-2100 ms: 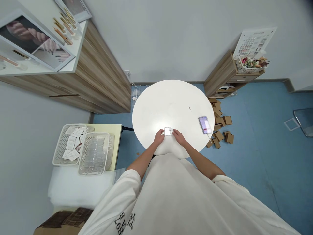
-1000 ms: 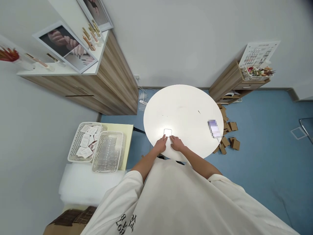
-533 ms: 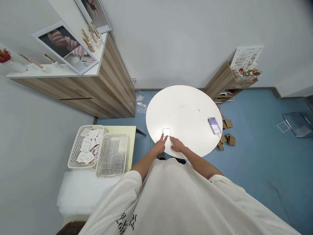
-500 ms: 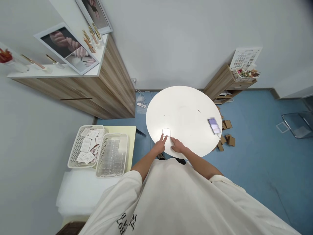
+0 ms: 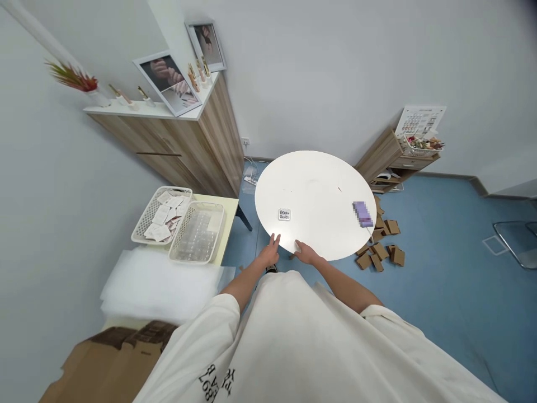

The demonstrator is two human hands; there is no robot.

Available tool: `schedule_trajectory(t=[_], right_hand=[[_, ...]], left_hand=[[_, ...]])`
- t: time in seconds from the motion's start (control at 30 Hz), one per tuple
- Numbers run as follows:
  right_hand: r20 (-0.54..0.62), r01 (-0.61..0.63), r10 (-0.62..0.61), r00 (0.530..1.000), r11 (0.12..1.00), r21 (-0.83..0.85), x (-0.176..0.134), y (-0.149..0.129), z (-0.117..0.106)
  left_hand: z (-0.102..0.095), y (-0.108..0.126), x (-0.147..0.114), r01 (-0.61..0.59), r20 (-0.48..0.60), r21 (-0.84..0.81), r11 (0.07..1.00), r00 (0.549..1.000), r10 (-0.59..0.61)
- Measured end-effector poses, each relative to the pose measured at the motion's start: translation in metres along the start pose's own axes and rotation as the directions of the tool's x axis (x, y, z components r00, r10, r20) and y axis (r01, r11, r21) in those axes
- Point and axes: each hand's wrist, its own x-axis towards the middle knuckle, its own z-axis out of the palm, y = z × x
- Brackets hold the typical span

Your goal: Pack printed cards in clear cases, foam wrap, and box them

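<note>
On the white round table (image 5: 310, 173) lies a small clear case (image 5: 284, 215) with rows of small dark pieces in it. My left hand (image 5: 269, 253) is at the table's front edge, just short of the case. Its fingers are stretched apart and hold nothing. My right hand (image 5: 307, 252) rests near the same edge, to the right and closer to me than the case. Its index finger points out and I see nothing in its grasp; the other fingers are partly hidden. Neither hand touches the case.
A purple phone-like object (image 5: 362, 214) with a cable lies on the table's right. Left, a side table (image 5: 229, 224) bears a basket of cards (image 5: 142, 226) and a bin of clear cases (image 5: 176, 252). Small brown boxes (image 5: 380, 250) lie on the floor, right.
Both hands have drawn back from the case toward me; the left fingers were at its near edge. My view has shifted, and the case, earlier blank with glare, now shows dark pieces.
</note>
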Motion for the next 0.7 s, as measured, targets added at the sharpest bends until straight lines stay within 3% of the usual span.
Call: schedule_trajectory(t=[0.2, 0.37, 0.53, 0.7], right_hand=[[-0.122, 0.092, -0.098, 0.988, 0.994, -0.054, -0.061, 0.009, 0.041], [-0.142, 0.137, -0.144, 0.979, 0.989, -0.060, -0.102, 0.000, 0.068], [-0.149, 0.224, -0.232, 0.961, 0.972, -0.071, -0.115, -0.031, 0.088], [-0.063, 0.365, -0.375, 0.925, 0.922, -0.129, -0.114, -0.087, 0.114]], left_hand=[[0.053, 0.031, -0.064, 0.055, -0.129, -0.001, 0.998, 0.990, -0.055], [0.080, 0.044, -0.118, 0.058, -0.206, 0.011, 0.998, 0.977, -0.055], [0.092, 0.032, -0.166, 0.120, -0.309, -0.030, 0.992, 0.943, -0.123], [0.098, 0.003, -0.224, 0.224, -0.398, -0.155, 0.962, 0.877, -0.269]])
